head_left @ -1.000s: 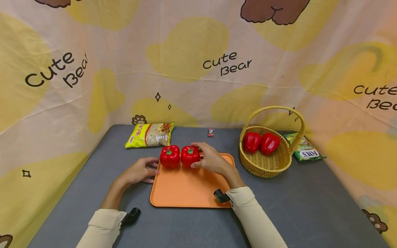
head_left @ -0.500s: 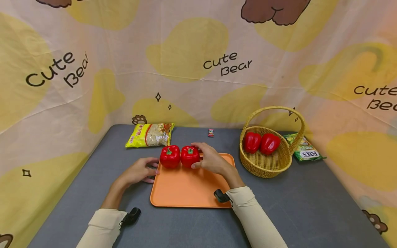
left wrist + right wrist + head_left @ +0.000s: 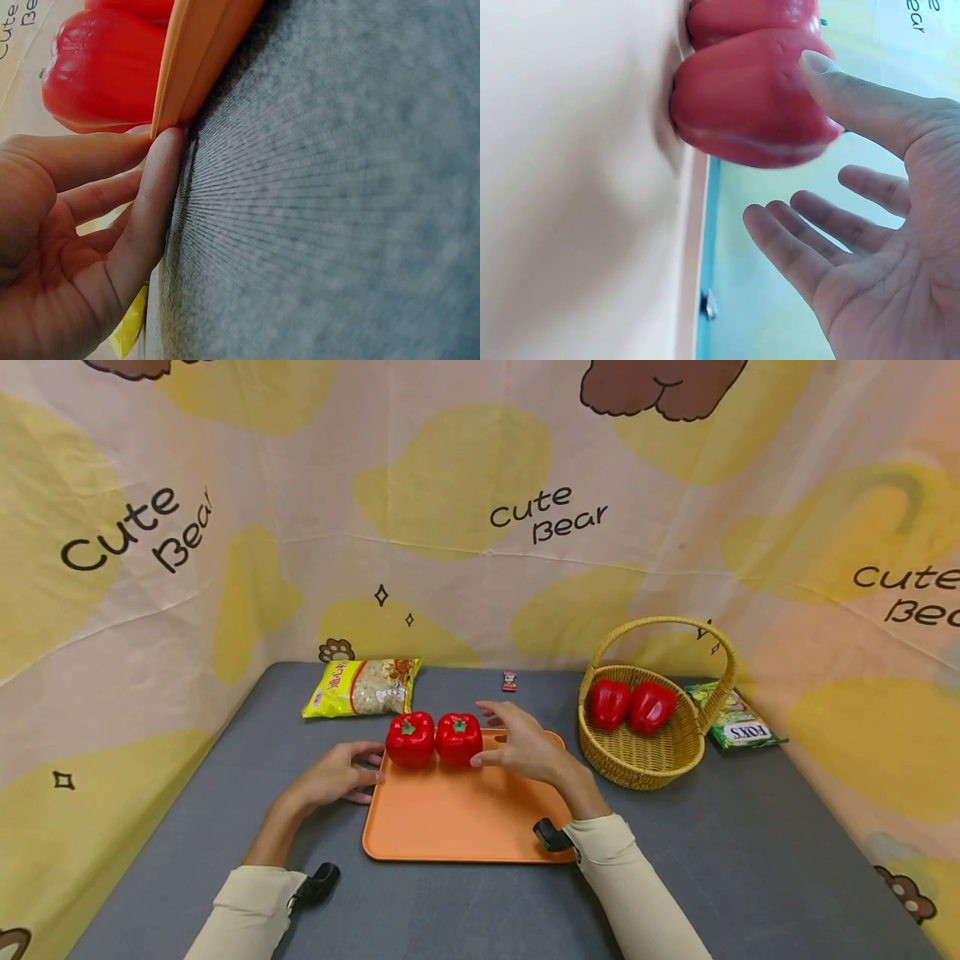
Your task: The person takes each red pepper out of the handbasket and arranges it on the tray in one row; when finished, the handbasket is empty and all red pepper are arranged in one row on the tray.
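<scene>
Two red bell peppers, a left one point(image 3: 410, 740) and a right one point(image 3: 459, 740), stand upright side by side on the back left part of the orange tray point(image 3: 465, 827). My left hand point(image 3: 337, 774) pinches the tray's left rim; in the left wrist view the thumb point(image 3: 97, 156) meets the rim from one side and a finger point(image 3: 154, 202) from the other. Just right of the right pepper, my right hand point(image 3: 525, 749) has its fingers spread and holds nothing. The right wrist view shows a gap between the fingers point(image 3: 787, 240) and that pepper, with the thumb overlapping its edge.
A wicker basket point(image 3: 637, 768) with a tall handle holds two more red peppers point(image 3: 630, 706), right of the tray. Behind it lies a green FOX'S packet point(image 3: 742, 727). A yellow snack bag point(image 3: 363, 687) and a small wrapped candy point(image 3: 510, 682) lie near the back cloth.
My right hand has let go of the right pepper and drawn back to the right, its fingers opening. The left hand, tray and peppers have stayed in place.
</scene>
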A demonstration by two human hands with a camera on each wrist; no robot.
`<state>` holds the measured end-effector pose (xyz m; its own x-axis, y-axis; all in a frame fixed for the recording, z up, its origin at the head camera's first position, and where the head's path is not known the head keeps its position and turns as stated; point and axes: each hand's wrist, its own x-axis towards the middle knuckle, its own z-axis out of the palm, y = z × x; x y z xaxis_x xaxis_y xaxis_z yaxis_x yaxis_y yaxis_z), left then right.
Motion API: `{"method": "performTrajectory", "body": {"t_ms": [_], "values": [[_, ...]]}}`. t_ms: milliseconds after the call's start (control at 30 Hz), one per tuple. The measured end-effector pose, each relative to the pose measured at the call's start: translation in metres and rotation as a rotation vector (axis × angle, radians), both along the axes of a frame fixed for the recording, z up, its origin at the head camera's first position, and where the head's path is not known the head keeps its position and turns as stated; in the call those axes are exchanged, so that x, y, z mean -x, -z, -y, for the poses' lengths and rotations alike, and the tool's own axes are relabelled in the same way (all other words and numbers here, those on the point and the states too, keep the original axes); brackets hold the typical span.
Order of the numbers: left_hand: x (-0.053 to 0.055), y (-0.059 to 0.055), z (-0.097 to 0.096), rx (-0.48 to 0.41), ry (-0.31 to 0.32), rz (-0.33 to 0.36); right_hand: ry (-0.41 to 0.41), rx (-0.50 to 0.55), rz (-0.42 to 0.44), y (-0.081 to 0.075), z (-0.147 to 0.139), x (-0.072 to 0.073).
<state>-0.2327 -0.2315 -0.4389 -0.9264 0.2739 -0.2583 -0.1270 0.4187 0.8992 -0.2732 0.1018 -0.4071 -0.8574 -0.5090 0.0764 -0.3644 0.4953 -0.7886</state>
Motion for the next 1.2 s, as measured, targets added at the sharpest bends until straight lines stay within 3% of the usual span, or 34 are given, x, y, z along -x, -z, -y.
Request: {"method": "performTrajectory", "body": {"t_ms": [367, 733, 1200], "values": [[0.000, -0.002, 0.001, 0.013, 0.001, -0.011, 0.015, -0.095, -0.176, -0.020, -0.043, -0.013], [0.000, 0.000, 0.004, 0.034, 0.006, -0.020, 0.089, -0.126, -0.307, -0.033, -0.099, -0.024], [0.000, 0.003, 0.002, 0.015, 0.016, -0.022, 0.185, -0.101, -0.317, -0.043, -0.166, -0.011]]}}
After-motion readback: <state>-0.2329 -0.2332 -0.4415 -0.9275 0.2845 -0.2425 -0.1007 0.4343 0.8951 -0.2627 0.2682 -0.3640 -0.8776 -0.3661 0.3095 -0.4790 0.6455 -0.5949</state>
